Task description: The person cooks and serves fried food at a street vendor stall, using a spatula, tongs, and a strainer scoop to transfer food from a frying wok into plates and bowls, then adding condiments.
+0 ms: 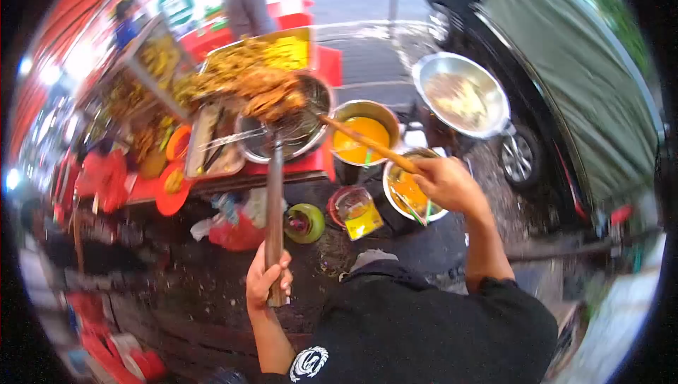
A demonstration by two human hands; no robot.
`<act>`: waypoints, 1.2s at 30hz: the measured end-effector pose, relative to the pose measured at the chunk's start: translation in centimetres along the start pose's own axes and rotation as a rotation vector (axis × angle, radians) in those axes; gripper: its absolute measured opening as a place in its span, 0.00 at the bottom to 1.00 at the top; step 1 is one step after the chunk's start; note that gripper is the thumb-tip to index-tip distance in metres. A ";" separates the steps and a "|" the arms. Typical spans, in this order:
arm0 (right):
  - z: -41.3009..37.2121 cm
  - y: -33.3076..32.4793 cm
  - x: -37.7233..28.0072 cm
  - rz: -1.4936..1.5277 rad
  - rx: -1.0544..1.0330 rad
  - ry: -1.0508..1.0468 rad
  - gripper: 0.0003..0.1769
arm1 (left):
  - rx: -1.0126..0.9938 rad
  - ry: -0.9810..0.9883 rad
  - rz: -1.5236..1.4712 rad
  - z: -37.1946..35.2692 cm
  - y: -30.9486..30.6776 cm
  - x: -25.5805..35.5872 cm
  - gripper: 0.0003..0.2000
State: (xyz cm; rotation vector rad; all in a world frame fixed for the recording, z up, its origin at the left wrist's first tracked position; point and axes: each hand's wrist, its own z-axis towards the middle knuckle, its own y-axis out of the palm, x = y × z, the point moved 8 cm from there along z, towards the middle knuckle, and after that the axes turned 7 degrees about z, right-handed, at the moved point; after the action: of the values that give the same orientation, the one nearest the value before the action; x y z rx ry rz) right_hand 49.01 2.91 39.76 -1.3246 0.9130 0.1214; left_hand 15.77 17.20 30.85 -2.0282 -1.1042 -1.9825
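My left hand (268, 278) is closed around the wooden handle (275, 214) of a wire skimmer. The skimmer's wire head is over a metal pot (308, 154), partly hidden by golden-brown fried fritters (272, 94). In my right hand (448, 185) is a second utensil with a long wooden handle (371, 142). Its far end reaches the fritters beside the skimmer; the tip's kind is hard to make out. Behind the pot, a tray (311, 34) is heaped with more fried pieces. Below my right hand stands a pot of orange batter (409, 187) with utensils in it.
Another pot holds yellow-orange liquid (361, 137). A large metal wok (500, 91) with pale contents stands to the right, near a parked vehicle (515, 158). A green gas cylinder (314, 223) and plastic bags (240, 232) are below the red counter (300, 167). A person (247, 2) stands beyond.
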 end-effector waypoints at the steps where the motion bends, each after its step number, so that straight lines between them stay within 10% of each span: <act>1: 0.3 0.6 0.2 0.000 0.004 -0.038 0.13 | -0.021 -0.016 -0.013 0.3 -0.2 -0.6 0.33; 9: 2.9 1.5 -1.8 0.120 -0.186 -0.069 0.15 | 0.027 0.020 -0.046 2.6 0.1 -0.4 0.28; 24: -5.2 -8.0 1.6 0.190 0.089 0.071 0.14 | 0.014 0.065 -0.140 -1.7 0.3 1.6 0.35; 32: -7.7 -7.6 15.3 0.913 0.218 0.417 0.10 | -0.001 0.029 0.069 1.0 -1.1 -0.3 0.28; 36: -6.3 -9.4 24.2 0.522 0.309 0.599 0.07 | 0.012 0.023 -0.155 1.9 -0.8 0.1 0.23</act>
State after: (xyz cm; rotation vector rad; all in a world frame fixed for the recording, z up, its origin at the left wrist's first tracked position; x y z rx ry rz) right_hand 67.06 -15.19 32.06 -0.8122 1.7047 -0.0211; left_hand 16.92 18.83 30.31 -1.9645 -1.3013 -2.0578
